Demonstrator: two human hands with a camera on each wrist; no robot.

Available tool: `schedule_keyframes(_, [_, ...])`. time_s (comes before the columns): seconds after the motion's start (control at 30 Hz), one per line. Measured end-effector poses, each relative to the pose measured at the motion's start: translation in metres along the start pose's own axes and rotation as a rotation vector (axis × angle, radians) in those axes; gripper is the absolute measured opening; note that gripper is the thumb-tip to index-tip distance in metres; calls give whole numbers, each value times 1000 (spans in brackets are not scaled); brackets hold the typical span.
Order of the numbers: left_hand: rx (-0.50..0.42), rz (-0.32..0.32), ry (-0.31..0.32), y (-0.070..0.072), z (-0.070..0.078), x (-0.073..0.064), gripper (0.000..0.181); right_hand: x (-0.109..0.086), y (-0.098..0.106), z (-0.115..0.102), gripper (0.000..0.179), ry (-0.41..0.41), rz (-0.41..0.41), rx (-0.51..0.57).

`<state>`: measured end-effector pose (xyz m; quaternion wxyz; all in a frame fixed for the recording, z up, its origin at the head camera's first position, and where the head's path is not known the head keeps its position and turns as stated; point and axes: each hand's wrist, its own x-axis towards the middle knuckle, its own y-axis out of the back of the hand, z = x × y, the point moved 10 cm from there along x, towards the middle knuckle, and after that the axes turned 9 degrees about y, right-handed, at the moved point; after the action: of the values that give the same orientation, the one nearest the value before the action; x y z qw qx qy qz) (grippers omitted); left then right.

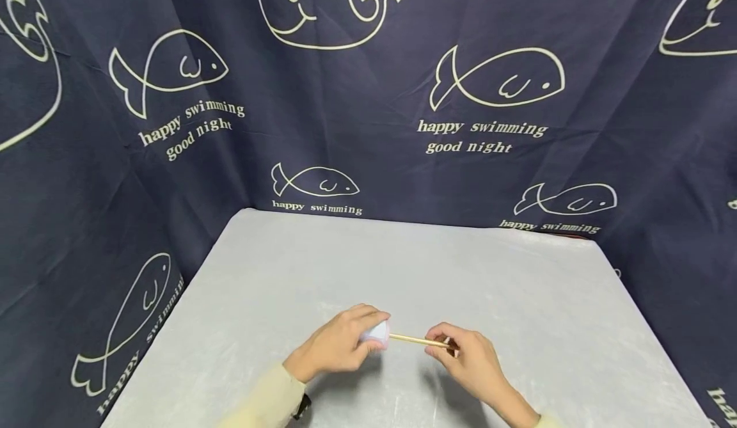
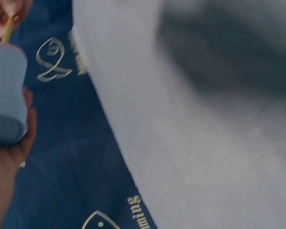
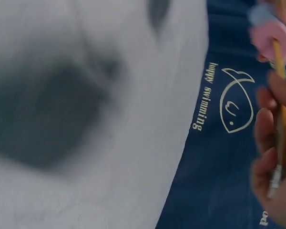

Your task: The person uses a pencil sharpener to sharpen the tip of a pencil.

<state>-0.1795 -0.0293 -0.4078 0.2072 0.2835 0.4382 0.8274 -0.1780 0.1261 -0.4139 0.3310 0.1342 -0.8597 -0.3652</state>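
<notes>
My left hand (image 1: 341, 343) grips a light blue pencil sharpener (image 1: 377, 333) with a pink end face, held on its side above the table. Thumb and fingers of my right hand (image 1: 473, 359) pinch a gold-yellow pencil (image 1: 410, 338), which runs nearly level between both hands. In the right wrist view the far end of the pencil (image 3: 278, 55) meets the middle of the sharpener's pink face (image 3: 263, 40), its tip out of sight. A silver band shows near the pencil's other end, close to the palm. The left wrist view has the sharpener's blue body (image 2: 7, 81) from below.
Under both hands spreads a table with a pale grey cover (image 1: 322, 261). Dark blue curtains (image 1: 380, 127) printed with white fish and lettering hang behind it and along both sides. A dark band (image 1: 302, 406) sits at my left wrist.
</notes>
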Motion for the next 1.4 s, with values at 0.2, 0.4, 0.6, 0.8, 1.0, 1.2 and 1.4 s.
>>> schedule_keyframes(0.2, [-297,-237,281,-8,-28,2,33,0,20,-41,26,381,268,-384])
schedule_keyframes(0.4, [-579,-312,352,-11,-35,2,29,-3,28,-75,34,660,398,-497])
schedule_keyframes(0.6, [-625,-275,282,-9,-25,4,28,-2,36,-96,34,747,501,-516])
schedule_keyframes(0.8, [-541,-162,250,-17,-17,-13,29,-4,30,-91,37,694,447,-485])
schedule_keyframes(1.0, [-186,111,-6,-6,7,-19,35,11,12,-34,10,167,102,-140])
schedule_keyframes(1.2, [248,346,-303,-2,38,-29,42,-1,-27,21,11,-375,-298,358])
schedule_keyframes(1.4, [288,313,-296,-2,34,-19,38,-3,-23,22,6,-280,-242,289])
